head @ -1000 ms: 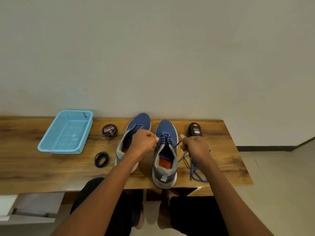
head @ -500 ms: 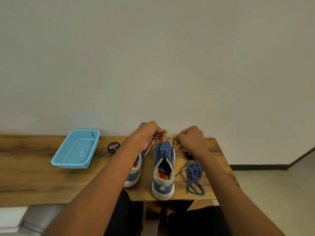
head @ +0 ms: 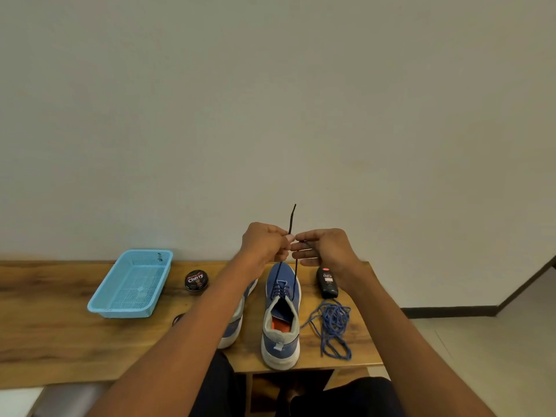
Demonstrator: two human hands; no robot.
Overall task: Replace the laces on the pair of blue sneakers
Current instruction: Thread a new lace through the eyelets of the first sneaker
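Two blue sneakers stand side by side on the wooden table (head: pixel 60 341). The right sneaker (head: pixel 281 314) is in full view, with a dark lace (head: pixel 291 219) threaded through its eyelets and drawn up tight. My left hand (head: pixel 263 243) pinches the lace strands above the toe, one end sticking up past the fingers. My right hand (head: pixel 323 248) is right beside it, fingers fairly straight, touching the lace. My left forearm hides most of the left sneaker (head: pixel 236 323). A loose blue lace (head: pixel 332 325) lies tangled to the right.
A light blue plastic basket (head: pixel 132 284) stands at the left. A round shoe polish tin (head: pixel 196 280) sits between the basket and the shoes. A black polish bottle (head: pixel 327 282) lies right of the sneakers. A dark coiled lace (head: pixel 178 319) peeks out by my left forearm.
Both hands rose from the right sneaker and came together, pulling the dark lace ends upward. The camera tilted up.
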